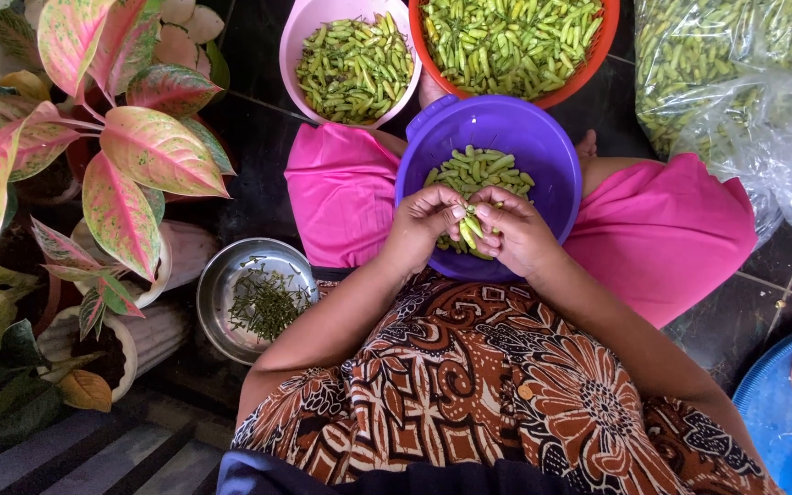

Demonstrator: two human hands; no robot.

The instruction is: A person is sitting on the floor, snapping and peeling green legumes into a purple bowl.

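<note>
- Your patterned brown skirt fills the near view, so your lap props up the purple bowl within easy reach.
- Both hands meet over that bowl: left hand and right hand have fingertips pinched together on a few green chillies, so anything dropped falls among the rest.
- Steel bowl by your left knee holds plucked stems, apart from the chillies.
- Pink tub and orange tub of chillies wait just beyond.
</note>
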